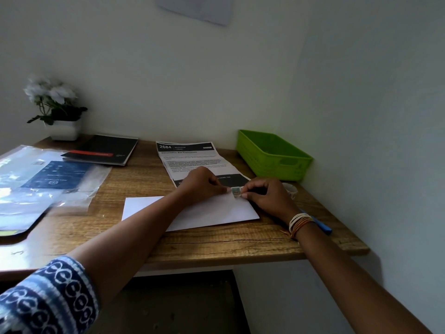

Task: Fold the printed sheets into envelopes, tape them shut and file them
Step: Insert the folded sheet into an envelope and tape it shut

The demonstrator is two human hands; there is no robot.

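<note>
On the folded sheet (212, 210) | left hand (199, 185), right hand (267, 194) | both sets of fingers pinching tape piece (236, 191) between them

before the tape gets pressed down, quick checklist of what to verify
1. Tape piece held at both ends by left hand and right hand: ok.
2. Tape over the top edge of the white folded sheet: ok.
3. Flap aligned under the tape: cannot tell, hands cover it.
4. Sheet flat on the wooden desk: ok.
5. Green tray empty for filing: cannot tell; only part of its inside is visible.
6. Tape roll within reach: ok.
</note>
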